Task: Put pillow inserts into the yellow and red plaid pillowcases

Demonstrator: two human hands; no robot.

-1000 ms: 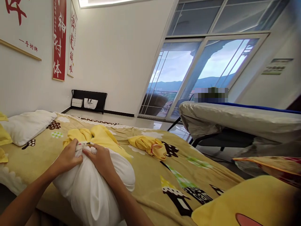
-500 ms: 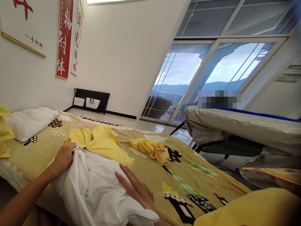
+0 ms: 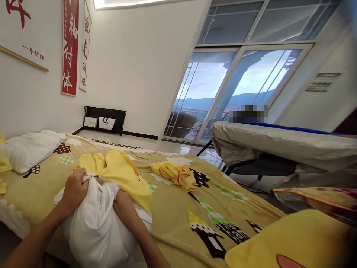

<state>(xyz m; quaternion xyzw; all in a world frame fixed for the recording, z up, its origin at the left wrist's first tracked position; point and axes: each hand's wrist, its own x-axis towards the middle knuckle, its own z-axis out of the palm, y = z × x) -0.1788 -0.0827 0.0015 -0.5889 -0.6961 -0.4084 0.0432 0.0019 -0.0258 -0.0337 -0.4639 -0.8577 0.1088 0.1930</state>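
Note:
A bulky white pillow (image 3: 97, 234) lies on the bed in front of me, with a short zipper near its upper end. Yellow cloth that looks like a pillowcase (image 3: 125, 173) adjoins that end; its pale rim runs between my hands. My left hand (image 3: 76, 188) is closed on this rim, where pillow and pillowcase meet. Against the pillow's upper right side, my right hand (image 3: 122, 203) is curled at the bunched white fabric, its fingertips hidden. Another crumpled yellow cloth (image 3: 174, 175) rests farther right.
The patterned bedspread (image 3: 167, 216) covers the bed. A second white pillow (image 3: 36, 149) lies at the far left, and a yellow cushion (image 3: 279, 238) at the front right. Beyond the bed's right side is a plastic-covered table (image 3: 264, 141). A low black rack (image 3: 118, 115) stands by the wall.
My right hand has moved from lying flat on the pillow's right side up and left to its upper end. My left hand keeps its grip. The white fabric has bunched up, and the view has shifted slightly.

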